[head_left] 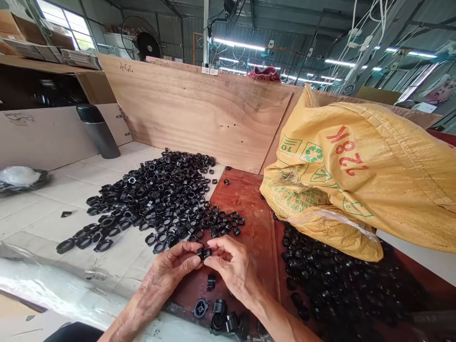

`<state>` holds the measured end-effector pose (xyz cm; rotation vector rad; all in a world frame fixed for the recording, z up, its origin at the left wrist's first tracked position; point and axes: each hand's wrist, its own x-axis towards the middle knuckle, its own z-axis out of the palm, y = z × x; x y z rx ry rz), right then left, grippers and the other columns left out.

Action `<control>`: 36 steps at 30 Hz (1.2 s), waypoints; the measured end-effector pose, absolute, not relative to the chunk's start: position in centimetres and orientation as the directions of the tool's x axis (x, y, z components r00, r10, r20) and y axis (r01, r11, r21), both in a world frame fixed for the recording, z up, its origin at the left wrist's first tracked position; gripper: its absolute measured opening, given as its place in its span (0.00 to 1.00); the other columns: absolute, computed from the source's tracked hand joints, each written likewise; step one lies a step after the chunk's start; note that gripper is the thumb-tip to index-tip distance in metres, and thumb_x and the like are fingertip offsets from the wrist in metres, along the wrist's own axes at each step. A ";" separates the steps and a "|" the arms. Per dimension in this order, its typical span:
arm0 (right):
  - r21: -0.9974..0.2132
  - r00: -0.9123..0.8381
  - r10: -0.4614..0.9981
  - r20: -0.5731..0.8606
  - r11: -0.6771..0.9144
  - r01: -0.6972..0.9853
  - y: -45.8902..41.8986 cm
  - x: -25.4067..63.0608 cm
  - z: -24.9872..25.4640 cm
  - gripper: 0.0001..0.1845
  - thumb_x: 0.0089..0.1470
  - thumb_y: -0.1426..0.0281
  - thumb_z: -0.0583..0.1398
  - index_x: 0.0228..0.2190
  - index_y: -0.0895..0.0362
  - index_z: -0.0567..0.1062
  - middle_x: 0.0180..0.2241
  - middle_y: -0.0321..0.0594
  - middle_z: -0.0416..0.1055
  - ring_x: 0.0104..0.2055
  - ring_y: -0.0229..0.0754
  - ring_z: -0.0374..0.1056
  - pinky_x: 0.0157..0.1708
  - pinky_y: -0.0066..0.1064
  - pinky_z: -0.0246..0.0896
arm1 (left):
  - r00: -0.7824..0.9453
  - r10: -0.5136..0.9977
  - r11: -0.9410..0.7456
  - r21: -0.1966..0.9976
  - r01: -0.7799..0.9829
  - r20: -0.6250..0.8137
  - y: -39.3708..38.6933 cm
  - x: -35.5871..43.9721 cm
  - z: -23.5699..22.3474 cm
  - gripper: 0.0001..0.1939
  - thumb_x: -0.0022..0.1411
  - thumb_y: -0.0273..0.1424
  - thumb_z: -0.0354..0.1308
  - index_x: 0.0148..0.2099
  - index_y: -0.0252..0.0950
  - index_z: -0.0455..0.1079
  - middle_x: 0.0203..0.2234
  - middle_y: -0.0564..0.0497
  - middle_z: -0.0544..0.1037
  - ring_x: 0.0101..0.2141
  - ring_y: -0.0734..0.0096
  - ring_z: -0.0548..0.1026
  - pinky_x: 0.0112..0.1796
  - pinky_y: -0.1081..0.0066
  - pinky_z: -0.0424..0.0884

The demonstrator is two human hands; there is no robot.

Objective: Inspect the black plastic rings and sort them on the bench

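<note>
Over on the right, a yellow woven sack (356, 185) slumps above a heap of small black parts (320, 275); what the sack holds is hidden. At far left, past a dark bottle (101, 135), a cardboard box (90, 88) has contents too dim to make out. The black piece (204, 253) is between the 2 hands, over the red tabletop (249, 204), its long axis running roughly sideways. The left hand's (164, 274) grip is pinched nearly closed on its left side, the right hand's (233, 267) just as narrowly on its right. Black rings (156, 197) lie piled beyond.
</note>
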<state>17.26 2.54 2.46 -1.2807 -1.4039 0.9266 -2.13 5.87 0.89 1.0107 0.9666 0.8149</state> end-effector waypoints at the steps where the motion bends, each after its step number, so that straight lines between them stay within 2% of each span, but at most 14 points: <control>1: -0.951 0.037 0.980 0.197 0.181 0.251 2.5 17.2 2.5 0.12 0.49 0.74 0.71 0.38 0.53 0.82 0.37 0.35 0.78 0.36 0.39 0.74 0.36 0.26 0.67 | 0.375 0.890 0.321 0.941 -0.109 -0.261 5.8 -2.1 0.8 0.22 0.53 0.44 0.74 0.47 0.41 0.78 0.31 0.54 0.85 0.34 0.69 0.82 0.39 0.76 0.76; 5: -0.936 0.025 0.974 0.223 0.207 0.285 2.4 17.3 2.6 0.10 0.51 0.73 0.71 0.37 0.52 0.83 0.38 0.35 0.78 0.40 0.40 0.75 0.39 0.25 0.67 | 0.428 0.880 0.265 0.961 -0.084 -0.206 5.7 -1.9 1.2 0.20 0.56 0.46 0.71 0.47 0.41 0.78 0.35 0.52 0.86 0.35 0.67 0.82 0.39 0.73 0.77; 8: -0.942 0.043 0.983 0.177 0.157 0.296 2.3 17.3 2.7 0.09 0.51 0.70 0.72 0.37 0.54 0.83 0.36 0.35 0.78 0.37 0.39 0.74 0.37 0.24 0.67 | 0.386 0.914 0.160 0.986 -0.057 -0.126 5.5 -1.8 2.0 0.20 0.54 0.46 0.72 0.45 0.42 0.79 0.36 0.52 0.85 0.36 0.65 0.82 0.40 0.72 0.78; 11: -0.954 0.032 0.992 0.123 0.109 0.281 2.2 17.3 2.7 0.10 0.54 0.64 0.71 0.37 0.55 0.82 0.34 0.35 0.78 0.32 0.38 0.73 0.32 0.24 0.67 | 0.352 0.935 0.064 0.997 -0.029 -0.050 5.3 -1.6 2.6 0.19 0.53 0.47 0.71 0.43 0.42 0.80 0.39 0.52 0.84 0.39 0.61 0.83 0.41 0.70 0.80; 14: -0.923 -0.013 0.980 0.197 0.190 0.334 2.1 17.4 2.5 0.12 0.59 0.59 0.67 0.37 0.56 0.81 0.33 0.37 0.76 0.31 0.38 0.73 0.30 0.25 0.65 | 0.357 0.934 -0.035 0.998 0.051 0.014 5.3 -1.6 2.9 0.16 0.57 0.46 0.69 0.43 0.43 0.81 0.41 0.50 0.84 0.41 0.59 0.82 0.43 0.69 0.79; 18: -0.847 -0.034 0.953 0.301 0.283 0.451 1.9 17.5 2.2 0.11 0.61 0.60 0.66 0.34 0.55 0.80 0.30 0.36 0.75 0.32 0.38 0.71 0.32 0.26 0.63 | 0.329 0.939 -0.149 0.981 0.128 0.099 5.3 -1.5 2.9 0.13 0.57 0.44 0.68 0.42 0.43 0.82 0.39 0.49 0.85 0.42 0.58 0.82 0.46 0.68 0.78; 25: -0.847 -0.058 0.923 0.381 0.373 0.378 1.8 17.5 2.6 0.07 0.59 0.67 0.68 0.40 0.54 0.81 0.36 0.38 0.76 0.36 0.39 0.72 0.36 0.27 0.66 | 0.332 0.941 -0.107 0.987 0.118 0.062 5.3 -1.7 3.3 0.12 0.57 0.42 0.68 0.42 0.45 0.83 0.40 0.50 0.85 0.43 0.58 0.82 0.46 0.68 0.78; 31: -0.823 -0.137 0.897 0.420 0.440 0.360 1.6 17.7 3.8 0.13 0.60 0.77 0.63 0.45 0.53 0.81 0.43 0.41 0.76 0.45 0.42 0.73 0.47 0.31 0.68 | 0.369 0.928 0.064 0.998 0.002 -0.060 5.1 -1.7 3.6 0.14 0.57 0.44 0.69 0.43 0.43 0.82 0.40 0.51 0.85 0.41 0.60 0.82 0.44 0.69 0.80; 34: -0.836 -0.132 0.908 0.398 0.418 0.356 1.5 17.6 3.7 0.13 0.59 0.77 0.63 0.44 0.53 0.80 0.43 0.41 0.76 0.44 0.43 0.74 0.46 0.31 0.69 | 0.397 0.914 0.096 0.995 -0.018 -0.081 5.1 -1.7 3.5 0.15 0.58 0.44 0.68 0.44 0.43 0.82 0.40 0.50 0.85 0.41 0.60 0.82 0.44 0.69 0.80; 36: -0.851 -0.090 0.929 0.360 0.366 0.375 1.4 17.6 3.3 0.16 0.58 0.74 0.64 0.49 0.51 0.78 0.41 0.40 0.76 0.42 0.42 0.74 0.44 0.30 0.70 | 0.391 0.919 0.060 0.998 -0.012 -0.051 5.1 -1.7 3.2 0.14 0.59 0.43 0.68 0.44 0.43 0.82 0.41 0.50 0.85 0.43 0.59 0.82 0.45 0.68 0.79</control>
